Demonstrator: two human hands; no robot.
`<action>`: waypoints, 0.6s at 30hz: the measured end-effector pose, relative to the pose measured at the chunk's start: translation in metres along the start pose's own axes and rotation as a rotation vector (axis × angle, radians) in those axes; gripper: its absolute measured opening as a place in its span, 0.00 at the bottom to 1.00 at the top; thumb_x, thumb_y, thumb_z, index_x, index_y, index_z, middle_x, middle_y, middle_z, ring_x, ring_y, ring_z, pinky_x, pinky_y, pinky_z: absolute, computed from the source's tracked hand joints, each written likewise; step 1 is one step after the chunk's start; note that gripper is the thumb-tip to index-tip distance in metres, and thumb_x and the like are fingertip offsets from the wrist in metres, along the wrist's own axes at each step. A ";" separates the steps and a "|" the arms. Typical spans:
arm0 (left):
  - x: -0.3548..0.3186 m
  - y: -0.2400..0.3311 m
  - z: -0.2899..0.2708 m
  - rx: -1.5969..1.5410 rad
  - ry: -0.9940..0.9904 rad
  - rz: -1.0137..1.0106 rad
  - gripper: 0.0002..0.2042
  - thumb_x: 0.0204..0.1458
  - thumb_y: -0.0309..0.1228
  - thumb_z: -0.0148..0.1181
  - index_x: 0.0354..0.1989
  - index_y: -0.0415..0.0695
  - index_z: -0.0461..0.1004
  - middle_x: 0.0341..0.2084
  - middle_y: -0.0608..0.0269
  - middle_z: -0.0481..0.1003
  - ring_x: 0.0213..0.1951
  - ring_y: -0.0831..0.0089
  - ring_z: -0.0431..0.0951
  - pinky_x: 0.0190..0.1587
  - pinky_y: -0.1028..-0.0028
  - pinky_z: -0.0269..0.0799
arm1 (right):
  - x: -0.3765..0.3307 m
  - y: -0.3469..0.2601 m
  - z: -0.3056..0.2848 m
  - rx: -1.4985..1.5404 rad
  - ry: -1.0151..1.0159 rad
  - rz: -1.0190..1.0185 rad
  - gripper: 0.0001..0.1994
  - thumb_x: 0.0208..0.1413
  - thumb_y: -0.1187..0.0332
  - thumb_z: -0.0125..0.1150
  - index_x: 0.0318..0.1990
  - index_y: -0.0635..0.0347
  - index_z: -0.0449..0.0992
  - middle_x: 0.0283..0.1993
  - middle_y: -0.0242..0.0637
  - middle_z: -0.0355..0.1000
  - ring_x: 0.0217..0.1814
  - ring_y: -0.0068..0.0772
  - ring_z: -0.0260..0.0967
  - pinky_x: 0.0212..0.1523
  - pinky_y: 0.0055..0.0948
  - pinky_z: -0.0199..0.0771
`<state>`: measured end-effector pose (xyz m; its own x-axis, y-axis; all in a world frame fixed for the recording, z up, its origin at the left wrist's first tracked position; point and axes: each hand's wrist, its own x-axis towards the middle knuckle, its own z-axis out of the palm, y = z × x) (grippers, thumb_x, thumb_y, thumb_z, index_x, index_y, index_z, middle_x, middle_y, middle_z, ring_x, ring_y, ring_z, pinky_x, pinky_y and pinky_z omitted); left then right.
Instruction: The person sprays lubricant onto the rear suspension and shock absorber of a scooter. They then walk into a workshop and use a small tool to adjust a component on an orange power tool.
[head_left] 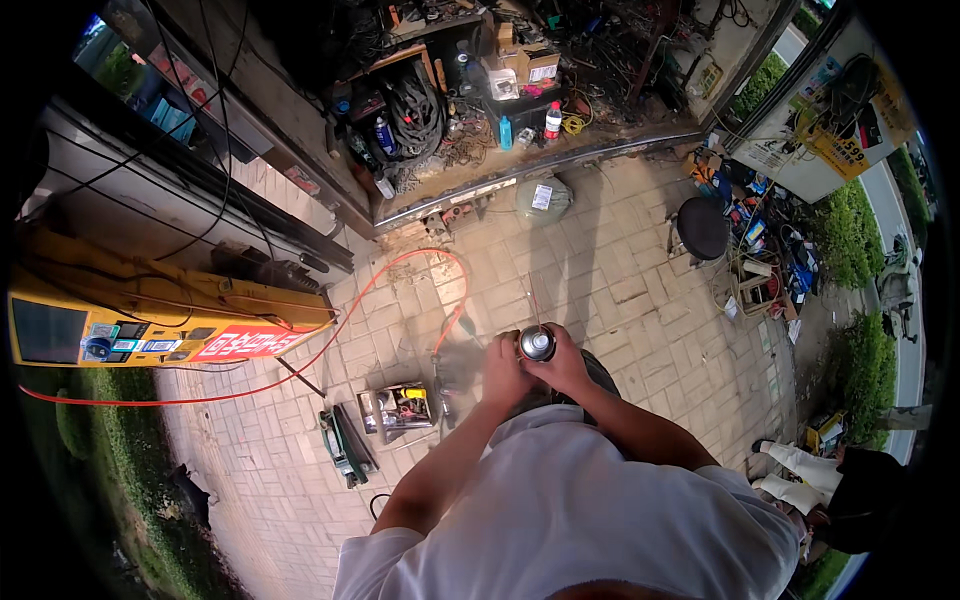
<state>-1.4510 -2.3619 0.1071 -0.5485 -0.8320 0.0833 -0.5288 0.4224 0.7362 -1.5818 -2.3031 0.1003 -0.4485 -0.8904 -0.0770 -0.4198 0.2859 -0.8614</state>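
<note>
Close in front of my body, a metal can (537, 344) with a silver round end facing up sits between my hands. My left hand (506, 371) is closed against its left side, and my right hand (566, 364) wraps round its right side. A thin reddish line shows just beyond the can; I cannot make out whether it belongs to it. Under my right forearm a dark curved thing (601, 374) is partly hidden by my arms and white shirt.
An orange-red hose (340, 345) loops over the paving from a yellow machine (180, 310) at left. A toolbox (398, 408) and green floor jack (343, 446) lie left. A black stool (702, 227) and tool clutter stand right. Someone's light-trousered legs (800, 470) show lower right.
</note>
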 end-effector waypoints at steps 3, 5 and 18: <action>0.061 -0.056 -0.010 -0.063 0.182 -0.117 0.30 0.38 0.30 0.68 0.52 0.38 0.62 0.46 0.45 0.67 0.49 0.46 0.68 0.49 0.58 0.68 | 0.083 -0.014 0.046 0.032 -0.131 -0.155 0.38 0.38 0.61 0.74 0.57 0.67 0.61 0.48 0.49 0.71 0.48 0.43 0.72 0.49 0.34 0.72; 0.105 -0.093 -0.033 -0.017 0.238 -0.122 0.31 0.38 0.32 0.69 0.52 0.38 0.62 0.45 0.45 0.67 0.48 0.46 0.69 0.48 0.57 0.69 | 0.148 -0.011 0.068 0.272 -0.494 0.004 0.34 0.48 0.62 0.70 0.59 0.69 0.61 0.46 0.46 0.73 0.40 0.27 0.75 0.39 0.26 0.75; 0.436 -0.443 -0.082 0.010 0.491 -0.918 0.38 0.30 0.39 0.75 0.50 0.36 0.63 0.45 0.46 0.71 0.50 0.51 0.72 0.52 0.60 0.68 | 0.476 0.152 0.174 -0.742 -0.831 -0.061 0.24 0.44 0.56 0.66 0.48 0.59 0.73 0.58 0.46 0.64 0.61 0.49 0.60 0.59 0.47 0.60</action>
<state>-1.4034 -2.9413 -0.1275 0.3898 -0.8889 -0.2406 -0.6160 -0.4459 0.6494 -1.7221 -2.7454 -0.1543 0.1398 -0.7909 -0.5957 -0.9148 0.1271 -0.3834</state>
